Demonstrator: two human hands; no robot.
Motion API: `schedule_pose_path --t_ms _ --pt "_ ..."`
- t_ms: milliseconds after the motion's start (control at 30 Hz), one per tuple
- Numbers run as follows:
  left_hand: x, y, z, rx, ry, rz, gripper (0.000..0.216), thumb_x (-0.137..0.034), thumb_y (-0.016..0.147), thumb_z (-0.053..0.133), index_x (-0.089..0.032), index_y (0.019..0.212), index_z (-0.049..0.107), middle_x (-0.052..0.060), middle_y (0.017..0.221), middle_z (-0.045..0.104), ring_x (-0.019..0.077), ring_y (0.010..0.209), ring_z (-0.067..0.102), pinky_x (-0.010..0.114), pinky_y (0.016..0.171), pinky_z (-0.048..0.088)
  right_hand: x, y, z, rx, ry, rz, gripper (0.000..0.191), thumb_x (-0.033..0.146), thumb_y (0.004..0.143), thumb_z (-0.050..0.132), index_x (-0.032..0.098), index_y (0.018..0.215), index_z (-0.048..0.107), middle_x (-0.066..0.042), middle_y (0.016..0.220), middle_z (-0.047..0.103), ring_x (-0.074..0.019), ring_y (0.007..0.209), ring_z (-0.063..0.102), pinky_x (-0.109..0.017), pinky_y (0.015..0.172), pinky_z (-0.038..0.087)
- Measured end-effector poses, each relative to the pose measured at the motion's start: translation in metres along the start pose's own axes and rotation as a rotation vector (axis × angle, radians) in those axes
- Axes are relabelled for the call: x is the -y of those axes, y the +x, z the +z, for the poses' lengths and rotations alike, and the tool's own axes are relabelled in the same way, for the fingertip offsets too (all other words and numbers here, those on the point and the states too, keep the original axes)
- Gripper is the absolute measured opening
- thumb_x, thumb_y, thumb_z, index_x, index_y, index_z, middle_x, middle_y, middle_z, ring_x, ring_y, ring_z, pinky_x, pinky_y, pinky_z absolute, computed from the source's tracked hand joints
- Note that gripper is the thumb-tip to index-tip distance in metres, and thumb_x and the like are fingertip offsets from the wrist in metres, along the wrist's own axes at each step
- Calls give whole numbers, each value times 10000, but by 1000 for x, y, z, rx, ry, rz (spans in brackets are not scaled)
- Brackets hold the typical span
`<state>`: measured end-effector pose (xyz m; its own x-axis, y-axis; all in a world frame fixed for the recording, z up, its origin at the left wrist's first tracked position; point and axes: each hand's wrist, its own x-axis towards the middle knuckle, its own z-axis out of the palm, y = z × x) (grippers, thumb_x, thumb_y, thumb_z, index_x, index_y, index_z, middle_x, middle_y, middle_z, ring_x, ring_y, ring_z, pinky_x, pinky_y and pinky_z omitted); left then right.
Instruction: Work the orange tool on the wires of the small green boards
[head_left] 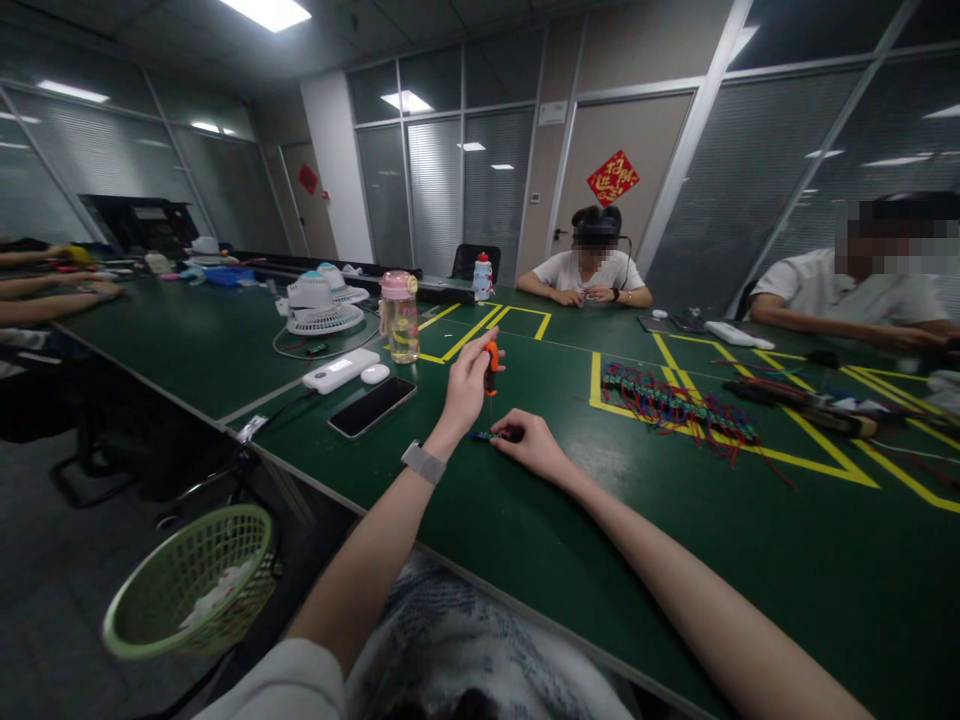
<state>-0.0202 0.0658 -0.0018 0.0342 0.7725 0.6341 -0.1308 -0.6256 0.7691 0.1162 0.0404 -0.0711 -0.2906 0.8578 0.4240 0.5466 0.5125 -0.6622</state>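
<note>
My left hand (466, 378) is closed around a small screwdriver with an orange handle (491, 362), held upright with its tip pointing down. Below the tip lies a small blue and green connector part (484, 436) on the green table (465, 520). My right hand (531, 442) is closed in a pinch on that part and rests on the table. A grey watch band sits on my left wrist.
A black phone (372, 406), white power bank (341, 371), pink-lidded bottle (400, 317) and white fans (324, 303) lie to the left. A pile of red and blue wires (675, 405) sits in yellow tape marks at right. Other people sit opposite. A green basket (193, 592) stands on the floor.
</note>
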Motion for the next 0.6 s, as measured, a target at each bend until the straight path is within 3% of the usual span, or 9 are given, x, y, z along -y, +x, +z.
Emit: schedule_pose_path --t_ms 100,267,400,600 --pt "2 0 1 7 -85 -67 353 -273 888 428 -221 1221 535 78 1136 597 141 840 623 272 688 541 1 0 -1 3 0 -6 115 149 698 645 158 803 690 -25 755 608 -125 682 547 -252 638 451" --pt "-1 -2 -1 -66 109 16 295 -264 811 583 -232 1103 601 37 968 606 105 750 577 203 623 500 1 0 -1 7 -3 -12 110 155 700 644 159 798 693 -27 761 606 -124 678 542 -254 634 449" --pt "-4 -3 -2 -103 202 103 221 -304 825 573 -224 1013 658 60 1031 566 139 898 559 217 707 499 0 0 0 10 -1 -5 105 155 703 643 162 794 695 -23 756 601 -120 668 536 -249 625 445" --pt "-2 -1 1 -11 -91 -24 330 -313 898 433 -219 1187 563 85 1190 564 154 900 618 287 723 547 -4 0 1 6 14 -1 99 174 704 656 158 795 693 -25 764 606 -127 687 551 -254 637 452"
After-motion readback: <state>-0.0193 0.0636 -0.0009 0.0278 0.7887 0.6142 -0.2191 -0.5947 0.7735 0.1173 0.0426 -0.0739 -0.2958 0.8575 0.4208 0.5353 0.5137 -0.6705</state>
